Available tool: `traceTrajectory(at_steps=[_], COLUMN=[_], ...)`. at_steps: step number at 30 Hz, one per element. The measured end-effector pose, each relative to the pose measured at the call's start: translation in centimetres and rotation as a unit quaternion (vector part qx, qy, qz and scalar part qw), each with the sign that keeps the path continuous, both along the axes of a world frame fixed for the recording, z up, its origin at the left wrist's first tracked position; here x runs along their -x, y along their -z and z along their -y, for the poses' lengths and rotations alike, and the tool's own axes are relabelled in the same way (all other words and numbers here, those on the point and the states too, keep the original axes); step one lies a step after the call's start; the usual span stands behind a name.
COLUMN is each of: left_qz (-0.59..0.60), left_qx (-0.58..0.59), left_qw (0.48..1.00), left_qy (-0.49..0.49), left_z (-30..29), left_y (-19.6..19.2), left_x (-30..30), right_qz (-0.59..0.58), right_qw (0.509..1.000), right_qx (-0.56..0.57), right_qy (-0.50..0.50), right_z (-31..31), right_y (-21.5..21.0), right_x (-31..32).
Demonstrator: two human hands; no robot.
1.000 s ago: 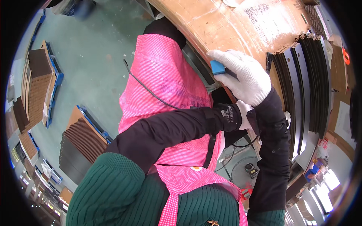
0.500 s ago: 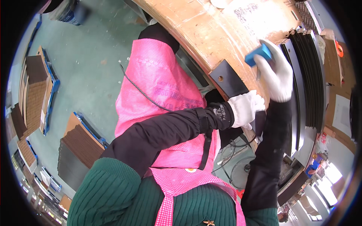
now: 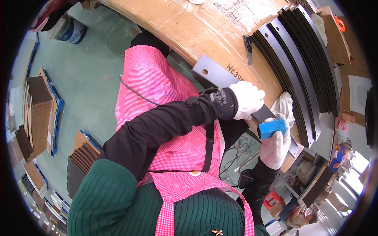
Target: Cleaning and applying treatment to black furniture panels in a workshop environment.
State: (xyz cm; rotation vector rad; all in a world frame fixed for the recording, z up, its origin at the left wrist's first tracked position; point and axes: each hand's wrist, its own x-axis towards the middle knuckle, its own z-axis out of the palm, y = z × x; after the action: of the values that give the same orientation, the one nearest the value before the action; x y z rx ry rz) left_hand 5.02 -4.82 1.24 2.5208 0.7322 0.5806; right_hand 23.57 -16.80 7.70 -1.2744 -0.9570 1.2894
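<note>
Blue, the block (image 3: pixel 272 128) gripped in the fingers of the right hand (image 3: pixel 274 148) sits nearest, over or just beside the dark strip (image 3: pixel 220 76), whose long axis runs up-left beneath the left hand's (image 3: pixel 247 101) curled fingers, gripping or merely pressing unclear, along the desk's (image 3: pixel 177 27) edge.

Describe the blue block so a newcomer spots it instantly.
Start at the tan table, upper right. Around its lower end, find the white-gloved right hand; the blue block is in its grip. It's the small, bright blue, box-shaped piece, unlike the long, flat, dark grey panel near it.
</note>
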Motion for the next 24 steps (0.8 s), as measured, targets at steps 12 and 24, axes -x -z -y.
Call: traceTrajectory(at_steps=[12, 24], left_qz=[0.02, 0.056], left_qx=[-0.017, -0.073], left_qw=[0.993, 0.993], left_qy=[-0.115, -0.08], left_z=[-1.4, -0.3], left_y=[0.6, 5.9], left_x=[-3.9, -4.9], right_qz=[-0.012, 0.364], right_qw=[0.998, 0.876], right_qx=[-0.066, -0.228], right_qy=[0.005, -0.221], right_z=[-1.9, -16.0], right_y=[-1.2, -1.3], right_x=[0.5, 8.3])
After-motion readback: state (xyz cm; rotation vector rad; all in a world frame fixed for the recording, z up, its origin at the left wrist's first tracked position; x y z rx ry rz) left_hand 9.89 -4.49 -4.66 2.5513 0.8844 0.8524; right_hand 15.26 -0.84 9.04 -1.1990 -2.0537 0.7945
